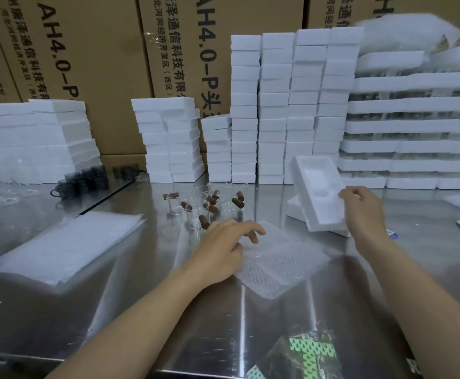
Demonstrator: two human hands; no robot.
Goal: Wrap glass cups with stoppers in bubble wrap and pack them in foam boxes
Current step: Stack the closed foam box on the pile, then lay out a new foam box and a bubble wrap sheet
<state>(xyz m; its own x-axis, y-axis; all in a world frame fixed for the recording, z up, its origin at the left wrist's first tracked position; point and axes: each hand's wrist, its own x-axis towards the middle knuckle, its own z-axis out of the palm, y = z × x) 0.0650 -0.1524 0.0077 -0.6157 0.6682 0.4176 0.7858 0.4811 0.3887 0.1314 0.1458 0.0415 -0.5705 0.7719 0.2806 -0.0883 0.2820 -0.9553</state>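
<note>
Left grip (224,243): is lying mostly open at the centre of the frame, with its fingers (250,228) spread and only loosely bent. It is resting on the upper left edge of the bubble wrap sheet (280,265) and closing round nothing.
Right grip (360,207): is curling over the right edge of the foam box (317,192) at right of centre and clasping it.
Foam box: is being held tilted with its hollow facing the camera. Its lower end is sitting by a foam piece (294,209) on the tabletop (141,310).
Bubble wrap sheet: is lying flat on the tabletop below the centre of the frame.
Glass cups (196,217): are standing in a cluster just above the left grip, with brown stoppers (204,222) among them.
Spare wrap stack (67,244): is lying at the left of the frame.
Foam box stacks (274,105): are standing along the back.
</note>
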